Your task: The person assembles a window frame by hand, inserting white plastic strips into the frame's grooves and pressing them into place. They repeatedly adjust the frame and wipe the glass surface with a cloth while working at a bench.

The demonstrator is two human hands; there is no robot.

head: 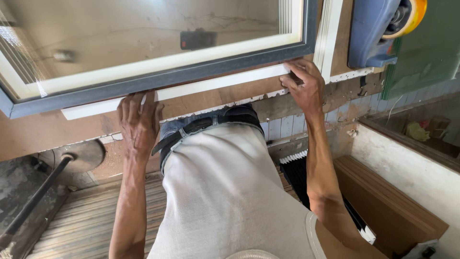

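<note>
A glazed window frame (158,79) with a dark grey outer edge and white inner edge lies on a brown workbench (43,134). A long white strip (215,82) runs along the frame's near edge. My left hand (139,122) presses flat on the strip's left part, fingers under the grey edge. At the strip's right end my right hand (303,84) pinches it beside the frame's corner.
A blue tool (373,33) with a yellow roll sits at the bench's far right. Stacked brown boards (388,206) lie to the lower right. A dark metal rod (36,199) with a round base leans at the lower left. Slatted flooring shows below.
</note>
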